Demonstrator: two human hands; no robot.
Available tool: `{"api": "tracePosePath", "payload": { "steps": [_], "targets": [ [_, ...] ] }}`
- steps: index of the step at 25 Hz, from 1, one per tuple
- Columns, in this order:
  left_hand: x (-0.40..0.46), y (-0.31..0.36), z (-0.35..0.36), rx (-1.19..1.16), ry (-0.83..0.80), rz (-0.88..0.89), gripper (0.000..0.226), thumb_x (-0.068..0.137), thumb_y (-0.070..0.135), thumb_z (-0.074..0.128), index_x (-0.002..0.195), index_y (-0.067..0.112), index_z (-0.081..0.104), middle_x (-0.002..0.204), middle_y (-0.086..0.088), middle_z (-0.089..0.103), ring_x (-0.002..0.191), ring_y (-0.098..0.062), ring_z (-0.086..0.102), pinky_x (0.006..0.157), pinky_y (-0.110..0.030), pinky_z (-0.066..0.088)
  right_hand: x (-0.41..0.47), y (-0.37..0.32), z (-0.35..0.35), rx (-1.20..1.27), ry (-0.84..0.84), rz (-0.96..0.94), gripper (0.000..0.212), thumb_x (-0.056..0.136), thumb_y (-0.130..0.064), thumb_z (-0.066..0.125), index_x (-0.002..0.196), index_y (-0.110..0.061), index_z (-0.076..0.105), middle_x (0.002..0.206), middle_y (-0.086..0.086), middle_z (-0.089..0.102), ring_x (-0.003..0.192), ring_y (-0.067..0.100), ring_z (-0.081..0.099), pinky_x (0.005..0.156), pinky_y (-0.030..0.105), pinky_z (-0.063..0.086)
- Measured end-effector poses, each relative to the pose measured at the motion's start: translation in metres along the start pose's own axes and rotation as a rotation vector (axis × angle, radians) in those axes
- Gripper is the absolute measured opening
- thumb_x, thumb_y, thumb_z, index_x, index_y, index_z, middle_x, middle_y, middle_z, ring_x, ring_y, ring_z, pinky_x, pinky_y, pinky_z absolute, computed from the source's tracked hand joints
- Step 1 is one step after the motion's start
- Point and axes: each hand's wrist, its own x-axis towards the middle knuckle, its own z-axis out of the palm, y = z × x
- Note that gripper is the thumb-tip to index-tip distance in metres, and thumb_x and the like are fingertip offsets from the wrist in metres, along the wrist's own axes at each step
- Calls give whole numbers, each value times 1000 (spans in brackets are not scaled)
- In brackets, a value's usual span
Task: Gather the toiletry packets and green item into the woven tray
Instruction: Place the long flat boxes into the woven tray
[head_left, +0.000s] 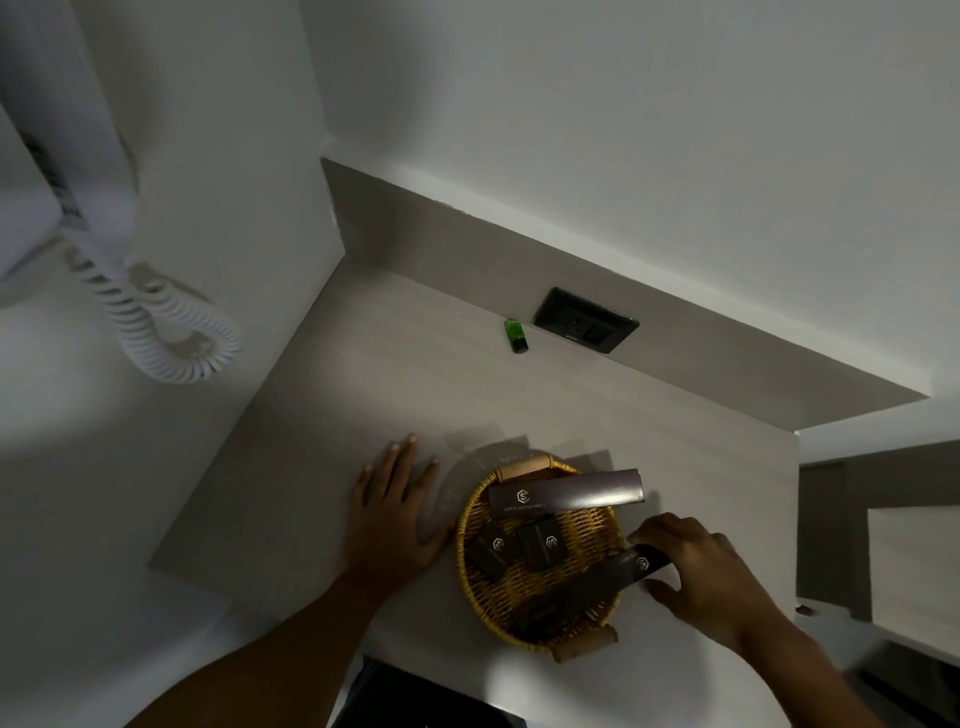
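Observation:
A round woven tray (470, 519) with two wooden handles sits on the pale counter near its front edge. Inside it lie two small dark packets (540, 543) and a long dark box (566, 492) that rests across the far rim. My right hand (711, 577) grips another long dark packet (631, 566) at the tray's right rim, its far end lying in the tray. My left hand (392, 514) lies flat on the counter, fingers spread, just left of the tray. A small green bottle (515, 335) lies far back by the wall.
A black wall socket (586, 320) sits just right of the green bottle. A white wall phone with a coiled cord (156, 322) hangs at the left. The counter (363, 374) ends at a wall on the left and drops off on the right.

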Motion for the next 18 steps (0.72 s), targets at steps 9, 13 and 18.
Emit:
{"api": "tracePosePath", "payload": {
  "steps": [9, 13, 18],
  "targets": [
    [0, -1, 2, 18, -3, -11, 82, 83, 71, 48, 152, 28, 34, 167, -8, 17, 153, -27, 13, 116, -53, 24, 40, -100, 50, -238, 133, -293, 71, 52, -47, 82, 117, -26, 62, 113, -1, 69, 103, 21, 65, 81, 41, 55],
    [-1, -1, 3, 22, 1, -16, 82, 83, 70, 49, 152, 28, 34, 167, -8, 17, 153, -27, 13, 116, -52, 23, 51, -117, 68, -230, 209, -211, 60, 62, -44, 78, 116, -23, 63, 112, 0, 68, 103, 23, 61, 84, 42, 52],
    [-1, 0, 2, 27, 5, -10, 82, 84, 71, 45, 153, 29, 33, 167, -7, 15, 153, -27, 14, 116, -52, 23, 44, -124, 77, -194, 283, -175, 41, 70, -42, 73, 106, -22, 67, 104, -4, 72, 99, 23, 62, 80, 40, 50]
  ]
}}
